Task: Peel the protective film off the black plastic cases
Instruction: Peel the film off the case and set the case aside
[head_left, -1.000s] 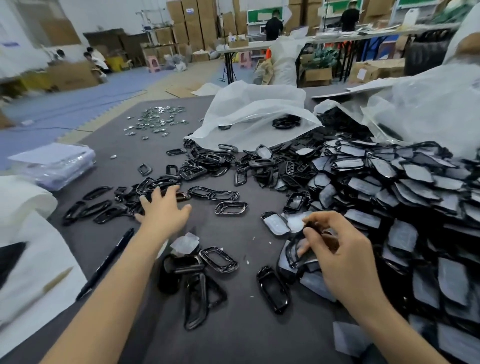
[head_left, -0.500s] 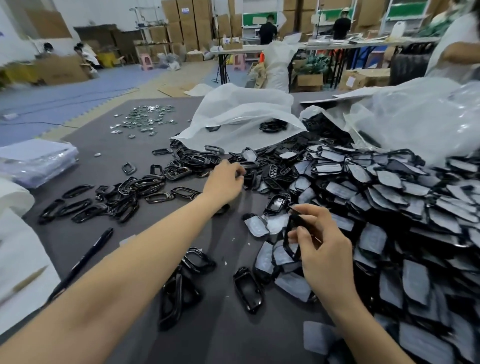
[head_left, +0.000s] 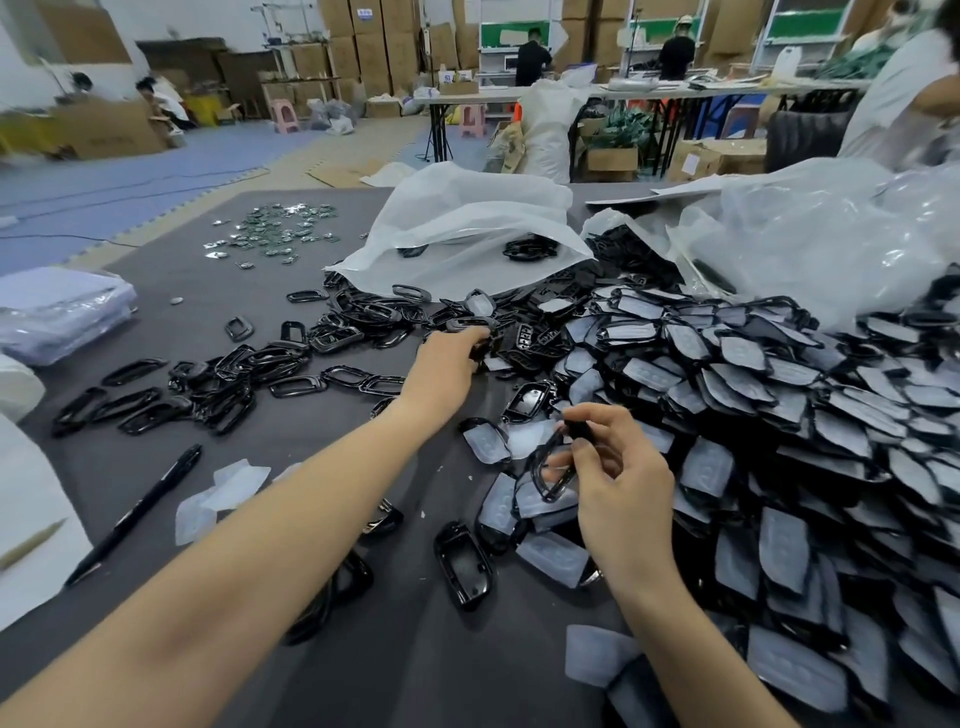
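Head view: right hand pinches a black case over the table's near-middle; left hand reaches into the case pile heaped along its right edge, grip unclear.

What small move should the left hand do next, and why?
Probably the left hand should lift one case from the pile and bring it near: its fingers reach the pile's edge, grip unclear, while the right hand pinches a black frame.
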